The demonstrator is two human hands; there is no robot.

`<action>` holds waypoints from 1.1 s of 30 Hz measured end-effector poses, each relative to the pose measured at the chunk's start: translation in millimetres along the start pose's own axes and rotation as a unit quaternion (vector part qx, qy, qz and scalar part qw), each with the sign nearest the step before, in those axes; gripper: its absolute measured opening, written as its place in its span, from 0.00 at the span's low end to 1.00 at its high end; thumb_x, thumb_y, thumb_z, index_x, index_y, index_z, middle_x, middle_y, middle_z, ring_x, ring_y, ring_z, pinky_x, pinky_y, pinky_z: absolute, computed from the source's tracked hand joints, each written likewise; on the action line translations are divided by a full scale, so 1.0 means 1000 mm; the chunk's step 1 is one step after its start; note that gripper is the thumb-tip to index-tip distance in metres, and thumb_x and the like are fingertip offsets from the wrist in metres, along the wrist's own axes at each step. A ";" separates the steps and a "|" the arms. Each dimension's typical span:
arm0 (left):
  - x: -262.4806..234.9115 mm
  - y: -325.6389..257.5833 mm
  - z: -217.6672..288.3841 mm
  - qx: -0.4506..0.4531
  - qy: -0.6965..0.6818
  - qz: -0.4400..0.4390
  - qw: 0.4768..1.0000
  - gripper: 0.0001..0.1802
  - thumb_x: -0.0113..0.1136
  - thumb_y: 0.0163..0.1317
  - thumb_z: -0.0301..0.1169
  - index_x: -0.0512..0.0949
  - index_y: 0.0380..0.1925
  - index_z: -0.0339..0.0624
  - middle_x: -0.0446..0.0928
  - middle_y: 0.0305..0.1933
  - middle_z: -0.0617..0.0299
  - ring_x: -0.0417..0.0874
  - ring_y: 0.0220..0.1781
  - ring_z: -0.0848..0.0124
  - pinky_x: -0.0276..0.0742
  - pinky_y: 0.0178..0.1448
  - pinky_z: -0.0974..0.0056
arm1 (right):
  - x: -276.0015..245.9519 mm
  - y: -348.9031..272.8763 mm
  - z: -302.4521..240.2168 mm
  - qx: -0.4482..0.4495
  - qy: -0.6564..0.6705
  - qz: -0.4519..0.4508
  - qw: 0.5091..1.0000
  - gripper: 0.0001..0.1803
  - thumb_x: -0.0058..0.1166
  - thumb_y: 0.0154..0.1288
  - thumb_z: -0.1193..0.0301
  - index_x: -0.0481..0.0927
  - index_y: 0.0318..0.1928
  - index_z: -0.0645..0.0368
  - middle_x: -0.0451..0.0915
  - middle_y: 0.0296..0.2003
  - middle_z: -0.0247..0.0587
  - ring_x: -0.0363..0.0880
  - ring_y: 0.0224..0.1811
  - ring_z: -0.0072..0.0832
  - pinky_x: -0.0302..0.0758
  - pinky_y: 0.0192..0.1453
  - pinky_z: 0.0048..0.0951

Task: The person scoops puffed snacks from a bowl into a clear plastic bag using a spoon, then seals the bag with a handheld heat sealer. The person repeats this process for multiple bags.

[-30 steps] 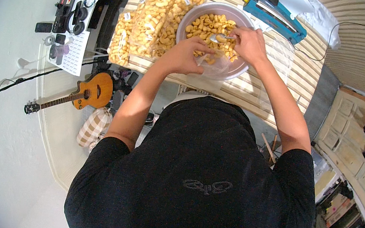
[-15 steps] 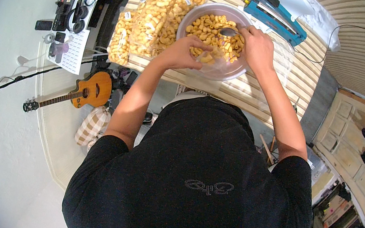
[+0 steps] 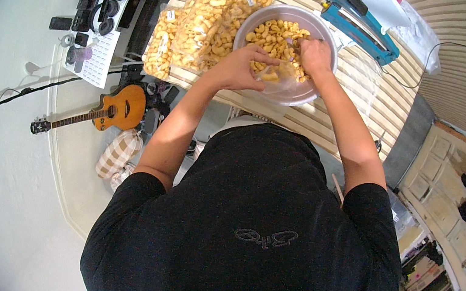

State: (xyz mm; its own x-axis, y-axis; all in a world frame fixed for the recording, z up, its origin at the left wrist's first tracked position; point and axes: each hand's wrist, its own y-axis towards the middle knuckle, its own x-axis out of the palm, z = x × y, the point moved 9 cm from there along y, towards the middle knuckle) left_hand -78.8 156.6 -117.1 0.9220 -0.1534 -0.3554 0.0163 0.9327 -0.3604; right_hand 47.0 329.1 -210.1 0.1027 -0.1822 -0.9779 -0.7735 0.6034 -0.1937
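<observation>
A round whitish bowl [image 3: 328, 34] of yellow, elbow-shaped puffed snacks [image 3: 276, 34] stands on the table in front of me. My left hand [image 3: 242, 69] is at the bowl's near left side, thumb and fingers curled around the mouth of a clear plastic bag [image 3: 279, 80]. A few snack pieces show inside that bag, which hangs over the bowl. My right hand [image 3: 314, 57] reaches down into the snacks at the bowl's right, fingers closed round a spoon. Hand and snacks hide nearly all of the spoon.
Filled, labelled snack bags [image 3: 204, 23] lie left of the bowl. Beyond it to the right sits a teal bag sealer [image 3: 360, 30] with a cable, beside white paper [image 3: 371, 2]. A striped cloth [image 3: 392, 98] covers the table. A guitar [image 3: 122, 108] leans at the left.
My right hand has moved down into the bowl, and the spoon, visible before, has sunk into the snacks. My left hand keeps holding the bag in nearly the same place.
</observation>
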 end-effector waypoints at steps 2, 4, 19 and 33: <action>0.000 0.000 0.000 0.000 0.004 0.002 1.000 0.39 0.81 0.52 0.29 0.90 0.69 0.61 0.77 0.74 0.56 0.91 0.40 0.70 0.91 0.50 0.63 | 0.003 -0.001 0.002 -0.010 0.060 -0.007 0.998 0.09 0.65 0.70 0.68 0.95 0.46 0.48 0.94 0.40 0.47 0.94 0.49 0.44 0.82 0.60 0.48; 0.000 0.000 0.000 0.001 0.001 0.002 1.000 0.39 0.82 0.51 0.29 0.90 0.69 0.61 0.78 0.73 0.56 0.91 0.40 0.70 0.90 0.50 0.63 | 0.008 0.001 0.005 -0.013 0.082 -0.021 0.996 0.10 0.67 0.68 0.67 0.95 0.47 0.45 0.94 0.41 0.48 0.94 0.50 0.45 0.82 0.61 0.48; 0.003 0.001 0.008 0.003 -0.009 0.001 1.000 0.40 0.83 0.50 0.26 0.90 0.68 0.56 0.79 0.69 0.58 0.92 0.41 0.71 0.90 0.50 0.63 | -0.073 -0.033 0.004 -0.049 0.170 0.034 0.984 0.13 0.65 0.67 0.75 0.95 0.49 0.50 0.93 0.44 0.45 0.91 0.46 0.51 0.85 0.54 0.51; 0.003 0.005 -0.008 -0.030 -0.025 -0.003 0.999 0.39 0.85 0.51 0.29 0.90 0.68 0.50 0.77 0.75 0.55 0.94 0.42 0.66 0.91 0.49 0.62 | -0.194 -0.091 -0.034 -0.121 0.079 0.178 0.973 0.19 0.67 0.59 0.78 0.95 0.51 0.53 0.90 0.44 0.38 0.91 0.50 0.40 0.82 0.55 0.42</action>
State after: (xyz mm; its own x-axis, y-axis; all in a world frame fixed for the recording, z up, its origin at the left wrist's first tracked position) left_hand -78.8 158.0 -126.6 0.9405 -0.1415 -0.3089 0.0007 0.9100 -0.4146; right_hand 76.1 282.8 0.4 -0.2814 -0.1229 -0.9517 -0.8689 0.4535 0.1983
